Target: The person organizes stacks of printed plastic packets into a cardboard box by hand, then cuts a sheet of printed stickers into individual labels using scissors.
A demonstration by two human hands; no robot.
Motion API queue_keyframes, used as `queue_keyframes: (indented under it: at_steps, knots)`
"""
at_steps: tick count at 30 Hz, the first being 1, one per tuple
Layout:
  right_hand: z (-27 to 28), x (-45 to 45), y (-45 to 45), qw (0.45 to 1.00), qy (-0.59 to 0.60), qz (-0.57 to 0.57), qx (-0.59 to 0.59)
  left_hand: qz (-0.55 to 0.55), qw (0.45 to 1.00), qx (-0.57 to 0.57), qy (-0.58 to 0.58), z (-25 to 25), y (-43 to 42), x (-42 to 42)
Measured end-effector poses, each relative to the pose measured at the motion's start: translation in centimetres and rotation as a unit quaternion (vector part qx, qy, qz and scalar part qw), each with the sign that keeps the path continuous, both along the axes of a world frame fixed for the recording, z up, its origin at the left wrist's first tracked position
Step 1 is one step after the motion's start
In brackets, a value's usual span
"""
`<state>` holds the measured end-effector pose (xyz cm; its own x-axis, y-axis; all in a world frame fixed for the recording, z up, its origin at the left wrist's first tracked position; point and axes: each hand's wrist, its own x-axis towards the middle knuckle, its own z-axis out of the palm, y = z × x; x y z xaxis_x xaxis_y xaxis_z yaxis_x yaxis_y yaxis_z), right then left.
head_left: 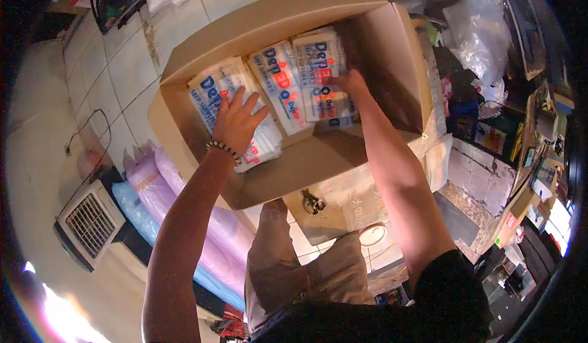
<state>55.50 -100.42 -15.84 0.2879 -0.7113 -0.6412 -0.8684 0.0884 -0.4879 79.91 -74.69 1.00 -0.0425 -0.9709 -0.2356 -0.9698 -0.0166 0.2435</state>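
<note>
Inside a large open cardboard box [278, 13] lie flat plastic-wrapped packs printed "DepED" and "SBFP SUPPLIES" in blue and red. My left hand [236, 121], a beaded bracelet at its wrist, rests with spread fingers on the left pack [207, 98]. A middle pack [278, 86] lies beside it, untouched. At the right pack [317, 58], my right hand [351, 86] touches the right edge; its fingers are blurred and partly hidden, so their grip is unclear. More packs show beneath the upper ones.
Another printed cardboard box [337, 205] stands below the open one. Purple plastic-wrapped rolls [208, 239] and a white vented unit [92, 220] are at left. Clear plastic bags [481, 33] and cluttered shelves [533, 171] line the right. White tiles [177, 30] cover the floor.
</note>
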Motion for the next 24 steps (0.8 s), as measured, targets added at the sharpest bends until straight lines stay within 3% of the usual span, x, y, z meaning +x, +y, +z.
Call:
queue_keyframes:
  at_steps: [3,5,13,18,21,24]
  knots:
    - [3.5,0.6,0.5,0.998,-0.060,0.007,0.016,-0.012,0.997,-0.051,-0.059,0.2,-0.2,-0.3]
    - [6.6,1.3,1.0,0.997,-0.079,0.011,0.007,-0.008,0.999,0.006,-0.031,0.4,-0.3,-0.2]
    - [2.1,0.6,0.4,0.999,-0.042,0.000,0.014,0.009,1.000,-0.012,-0.010,-0.2,0.4,-0.2]
    - [3.4,0.1,0.4,0.991,-0.117,-0.034,0.063,0.013,1.000,-0.002,-0.008,0.1,0.3,-0.3]
    - [5.7,0.8,0.5,0.996,-0.068,-0.019,0.051,0.013,1.000,-0.006,-0.005,-0.2,0.3,-0.2]
    - [-1.8,-0.4,-0.3,0.999,0.004,-0.030,0.015,0.008,1.000,0.002,-0.015,-0.2,0.3,-0.2]
